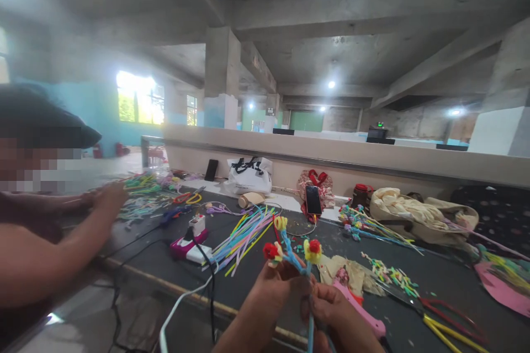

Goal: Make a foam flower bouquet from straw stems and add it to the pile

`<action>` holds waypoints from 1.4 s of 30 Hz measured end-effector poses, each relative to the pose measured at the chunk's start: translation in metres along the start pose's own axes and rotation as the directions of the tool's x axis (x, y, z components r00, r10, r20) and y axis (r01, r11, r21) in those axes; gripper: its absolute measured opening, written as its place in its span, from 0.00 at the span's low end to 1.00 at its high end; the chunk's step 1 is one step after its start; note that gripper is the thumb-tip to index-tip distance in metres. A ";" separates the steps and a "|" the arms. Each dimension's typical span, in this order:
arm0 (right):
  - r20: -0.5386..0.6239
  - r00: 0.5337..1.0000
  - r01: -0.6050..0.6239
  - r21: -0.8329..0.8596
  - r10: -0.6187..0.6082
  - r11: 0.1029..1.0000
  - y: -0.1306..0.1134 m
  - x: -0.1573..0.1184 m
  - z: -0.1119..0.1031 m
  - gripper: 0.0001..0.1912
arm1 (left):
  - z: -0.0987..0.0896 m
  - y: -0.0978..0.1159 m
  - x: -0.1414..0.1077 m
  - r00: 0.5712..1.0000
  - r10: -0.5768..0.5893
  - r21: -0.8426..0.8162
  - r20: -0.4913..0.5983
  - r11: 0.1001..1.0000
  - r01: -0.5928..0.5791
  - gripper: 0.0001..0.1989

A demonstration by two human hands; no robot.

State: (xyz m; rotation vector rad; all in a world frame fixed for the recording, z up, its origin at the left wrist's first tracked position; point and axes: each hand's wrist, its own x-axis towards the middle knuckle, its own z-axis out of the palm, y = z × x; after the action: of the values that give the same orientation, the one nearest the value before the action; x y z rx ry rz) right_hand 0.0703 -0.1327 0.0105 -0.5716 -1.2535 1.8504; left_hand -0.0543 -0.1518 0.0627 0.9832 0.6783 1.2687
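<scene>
A pipe-cleaner flower stem (293, 257) stands upright near the table's front edge, with blue branches, two red-and-yellow blooms and a yellow curled tip. My left hand (271, 298) pinches it just below the blooms. Against its lower blue stem, my right hand (333, 309) has its fingers closed. Just right of my hands lies a pink glue gun (358, 309), partly hidden by the right hand. Beyond my hands, loose pastel pipe cleaners (244, 237) are spread in a bundle.
Scissors (430, 314) lie at the right beside cut pieces (391, 274). A power strip (190, 248) with cables is left of the bundle. Farther back are a white bag (249, 176), a phone (313, 200) and a cloth bag (414, 212). Another person's arm (78, 251) reaches in at left.
</scene>
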 end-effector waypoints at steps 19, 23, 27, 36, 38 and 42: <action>-0.096 0.797 0.149 -0.926 -0.596 0.348 -0.006 -0.001 -0.022 0.10 | 0.007 -0.028 0.018 0.912 0.327 0.497 -0.246 0.850 -0.171 0.04; -0.203 0.800 0.252 -0.741 -0.564 0.623 -0.009 -0.006 -0.024 0.16 | 0.012 -0.031 0.015 0.913 0.375 0.507 -0.159 0.824 -0.251 0.07; -0.386 0.738 0.340 -0.496 -0.554 0.799 -0.006 -0.006 -0.023 0.14 | 0.007 -0.038 0.019 0.909 0.377 0.492 -0.177 0.834 -0.250 0.09; -0.519 0.749 0.429 -0.094 -0.412 0.898 0.004 0.004 -0.028 0.15 | 0.012 -0.035 0.016 0.971 0.241 0.506 -0.009 0.838 -0.203 0.10; -0.508 0.759 0.454 -0.034 -0.407 0.890 0.007 0.004 -0.028 0.15 | 0.011 -0.038 0.017 0.974 0.224 0.557 0.014 0.807 -0.194 0.11; -0.469 0.811 0.465 0.154 -0.349 0.872 0.014 0.004 -0.028 0.13 | 0.007 -0.045 0.021 0.974 0.216 0.621 0.066 0.756 -0.210 0.14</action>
State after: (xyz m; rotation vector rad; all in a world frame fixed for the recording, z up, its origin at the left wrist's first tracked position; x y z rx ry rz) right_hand 0.0833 -0.1168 -0.0132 -0.4788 -0.7449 1.3910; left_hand -0.0234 -0.1328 0.0276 1.6437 1.0577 1.2645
